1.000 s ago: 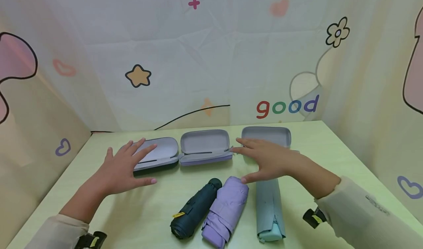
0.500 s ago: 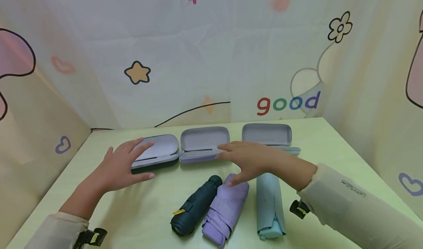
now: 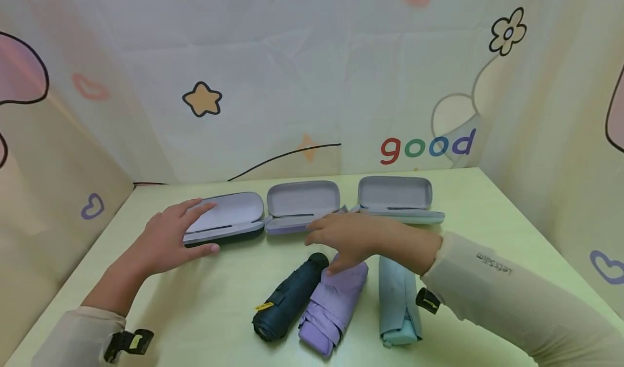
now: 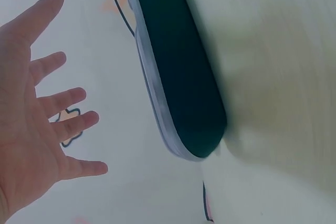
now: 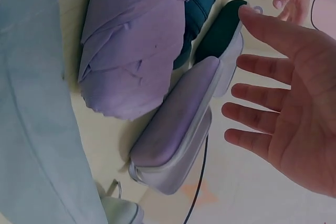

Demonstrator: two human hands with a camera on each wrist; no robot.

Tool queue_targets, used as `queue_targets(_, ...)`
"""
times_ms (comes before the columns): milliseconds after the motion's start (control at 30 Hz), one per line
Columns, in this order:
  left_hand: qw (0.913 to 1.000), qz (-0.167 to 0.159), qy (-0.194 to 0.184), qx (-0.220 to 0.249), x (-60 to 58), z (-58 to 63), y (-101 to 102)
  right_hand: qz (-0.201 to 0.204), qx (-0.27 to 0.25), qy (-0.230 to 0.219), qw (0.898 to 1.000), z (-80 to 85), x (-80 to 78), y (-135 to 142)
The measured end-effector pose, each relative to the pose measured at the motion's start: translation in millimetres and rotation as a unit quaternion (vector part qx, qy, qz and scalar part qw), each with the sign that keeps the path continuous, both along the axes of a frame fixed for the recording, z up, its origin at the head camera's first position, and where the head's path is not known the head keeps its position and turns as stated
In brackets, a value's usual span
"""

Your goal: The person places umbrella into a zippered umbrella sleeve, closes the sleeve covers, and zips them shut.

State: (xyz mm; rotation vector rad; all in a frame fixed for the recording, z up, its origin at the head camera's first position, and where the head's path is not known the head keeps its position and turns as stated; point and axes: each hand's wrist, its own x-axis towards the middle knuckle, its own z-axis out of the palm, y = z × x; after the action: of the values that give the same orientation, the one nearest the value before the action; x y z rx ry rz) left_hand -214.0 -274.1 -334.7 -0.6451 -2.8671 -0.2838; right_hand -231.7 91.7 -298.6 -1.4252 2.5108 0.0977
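Near the right hand (image 3: 349,236), a creased lilac umbrella (image 3: 338,301)

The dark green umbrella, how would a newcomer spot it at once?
In the head view, find the pale table and its row of open cases. Nearer the camera, the dark green umbrella is leftmost of three umbrellas, beside the purple umbrella. Its dark colour and yellow tag set it apart from its paler neighbours.
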Motion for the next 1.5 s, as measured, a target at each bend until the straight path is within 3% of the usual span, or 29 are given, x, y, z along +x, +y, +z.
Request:
queue_targets(200,0.9999,0.0,0.016,0.007,-2.8,-3.0,-10,0.032,-0.004,0.004,0.999,-8.7,-1.2,-11)
queue_targets(400,0.9994,0.001,0.002,0.036,-6.6,-7.6,-20,0.039,0.004,-0.011,0.999,-14.5,-0.4,-25)
queue_targets(733,0.9954,0.005,-0.009,0.096,-22.1,-25.4,-41,0.074,0.024,-0.022,0.997,-22.7,-2.6,-47)
queue_targets(967,0.9893,0.039,-0.004,0.141,-37.3,-32.4,-48,0.094,0.039,-0.031,0.994,-28.2,-4.1,-61)
queue_targets(1100,0.9838,0.063,-0.038,0.163,-45.2,-33.6,-52,0.087,0.059,-0.045,0.993,-30.6,-5.6,-66)
queue_targets(1300,0.9668,0.088,-0.114,0.211,-55.9,-34.4,-58,0.078,0.092,-0.077,0.99,-34.1,-7.9,-73)
queue_targets(1500,0.926,0.083,-0.192,0.315,-66.5,-35.1,-64,0.09,0.103,-0.09,0.986,-37.2,-8.9,-79)
